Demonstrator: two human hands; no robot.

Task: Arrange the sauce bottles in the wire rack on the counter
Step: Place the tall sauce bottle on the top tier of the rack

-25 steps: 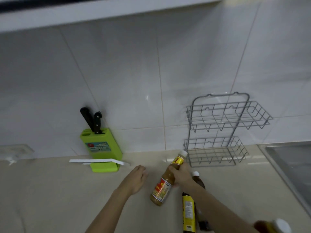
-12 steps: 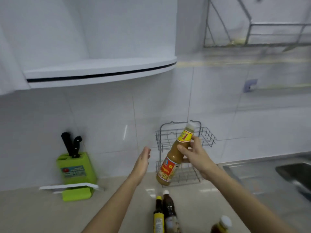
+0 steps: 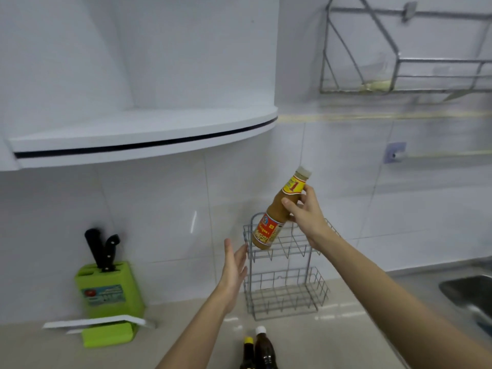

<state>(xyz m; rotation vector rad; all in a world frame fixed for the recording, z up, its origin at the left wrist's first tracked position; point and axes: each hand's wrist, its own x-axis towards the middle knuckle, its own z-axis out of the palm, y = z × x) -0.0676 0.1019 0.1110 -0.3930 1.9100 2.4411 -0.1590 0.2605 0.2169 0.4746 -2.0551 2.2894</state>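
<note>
Lifted tan sauce bottle point(image 3: 279, 211) up off the counter, right hand point(image 3: 306, 214) fingers clamped on its neck, now over wire rack point(image 3: 287, 265) top tier; left hand point(image 3: 233, 267) open, empty.

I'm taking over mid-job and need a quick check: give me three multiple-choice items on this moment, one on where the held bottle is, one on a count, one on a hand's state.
1. Where is the tan sauce bottle?
A. Lying on the counter
B. Tilted, its base at the wire rack's upper tier
C. Standing in the lower tier

2. How many black knife handles stick out of the green knife block?
A. Two
B. Four
C. None

3. What is the left hand doing?
A. Gripping a bottle
B. Resting flat on the counter
C. Open, holding nothing, beside the rack

Answers: 1 B, the right hand holds it slanted at the top basket. 2 A, two handles show. 3 C, its fingers are spread and empty.
</note>
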